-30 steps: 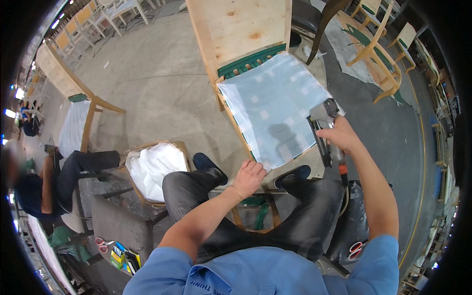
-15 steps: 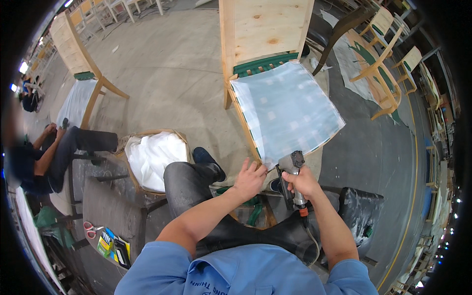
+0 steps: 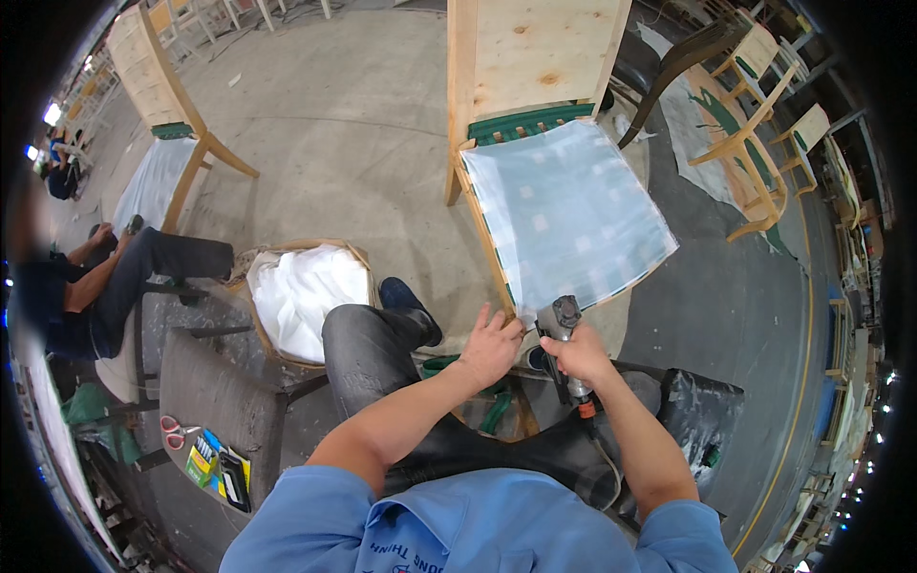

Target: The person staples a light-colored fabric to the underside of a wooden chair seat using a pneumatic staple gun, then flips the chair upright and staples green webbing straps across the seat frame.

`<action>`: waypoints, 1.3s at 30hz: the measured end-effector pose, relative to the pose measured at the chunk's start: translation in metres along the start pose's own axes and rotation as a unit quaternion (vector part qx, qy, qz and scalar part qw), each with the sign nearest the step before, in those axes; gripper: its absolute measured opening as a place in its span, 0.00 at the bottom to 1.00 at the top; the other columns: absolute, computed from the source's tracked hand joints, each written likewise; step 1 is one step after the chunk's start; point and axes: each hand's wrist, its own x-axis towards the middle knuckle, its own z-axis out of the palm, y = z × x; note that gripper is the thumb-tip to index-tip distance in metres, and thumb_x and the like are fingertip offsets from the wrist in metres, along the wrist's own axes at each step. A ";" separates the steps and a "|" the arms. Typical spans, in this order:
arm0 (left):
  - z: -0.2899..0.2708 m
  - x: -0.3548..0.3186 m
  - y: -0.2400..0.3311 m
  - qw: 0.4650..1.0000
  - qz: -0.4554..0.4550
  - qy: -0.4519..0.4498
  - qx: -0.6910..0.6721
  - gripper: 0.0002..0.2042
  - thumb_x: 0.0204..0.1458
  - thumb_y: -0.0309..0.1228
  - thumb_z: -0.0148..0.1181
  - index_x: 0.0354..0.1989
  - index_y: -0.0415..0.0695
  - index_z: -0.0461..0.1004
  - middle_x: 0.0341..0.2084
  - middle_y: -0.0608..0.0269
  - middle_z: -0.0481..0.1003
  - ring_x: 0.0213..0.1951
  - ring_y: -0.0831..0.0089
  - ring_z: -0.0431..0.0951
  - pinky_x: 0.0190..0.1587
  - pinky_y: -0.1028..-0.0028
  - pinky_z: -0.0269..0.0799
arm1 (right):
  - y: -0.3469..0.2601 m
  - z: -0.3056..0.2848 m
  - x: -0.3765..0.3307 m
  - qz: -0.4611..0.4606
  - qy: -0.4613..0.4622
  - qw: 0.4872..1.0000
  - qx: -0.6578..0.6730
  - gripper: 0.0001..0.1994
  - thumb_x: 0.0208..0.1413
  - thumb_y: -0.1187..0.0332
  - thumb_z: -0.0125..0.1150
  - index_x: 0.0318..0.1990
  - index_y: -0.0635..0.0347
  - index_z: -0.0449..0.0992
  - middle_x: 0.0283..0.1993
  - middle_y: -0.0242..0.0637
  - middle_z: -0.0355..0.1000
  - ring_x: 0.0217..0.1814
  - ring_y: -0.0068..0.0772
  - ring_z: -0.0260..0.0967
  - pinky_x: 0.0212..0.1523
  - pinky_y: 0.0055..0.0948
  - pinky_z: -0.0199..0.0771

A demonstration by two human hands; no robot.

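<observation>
Left fingers (image 3: 497,322) at near-left corner of chair seat (image 3: 573,210), staple gun (image 3: 562,315) alongside

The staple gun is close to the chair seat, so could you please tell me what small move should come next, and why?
Probably set the nose of the staple gun against the nearest corner of the white cover: the right hand grips the gun beside it, and the left hand is at that corner.

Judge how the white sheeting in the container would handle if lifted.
The white sheeting is probably floppy, given its crumpled folds. It looks thin, so likely light for its bulk. Heaped loosely, it might trail over the container.
</observation>
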 end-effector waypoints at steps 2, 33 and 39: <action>0.000 0.000 0.000 1.000 0.004 0.009 0.000 0.16 0.57 0.32 0.55 0.51 0.48 0.82 0.52 0.66 0.73 0.60 0.58 0.70 0.71 0.42 0.53 | -0.001 -0.001 -0.001 -0.002 0.001 1.000 -0.004 0.16 0.59 0.70 0.69 0.49 0.65 0.72 0.28 0.33 0.73 0.19 0.23 0.68 0.18 0.28 0.66; 0.032 -0.006 -0.031 0.699 -0.432 -0.065 -0.566 0.23 0.59 0.44 0.63 0.55 0.39 0.76 0.43 0.60 0.80 0.35 0.66 0.80 0.39 0.63 0.76 | -0.053 -0.067 0.004 -0.180 -0.124 0.965 -0.148 0.25 0.52 0.73 0.73 0.59 0.55 0.76 0.41 0.35 0.81 0.36 0.31 0.78 0.38 0.31 0.78; 0.027 0.031 -0.009 0.604 -0.464 -0.026 -0.648 0.34 0.56 0.45 0.69 0.62 0.35 0.63 0.44 0.54 0.79 0.36 0.69 0.80 0.39 0.69 0.75 | -0.074 -0.070 0.032 -0.295 -0.174 0.869 -0.357 0.30 0.49 0.79 0.67 0.62 0.45 0.76 0.52 0.39 0.81 0.54 0.43 0.77 0.54 0.35 0.76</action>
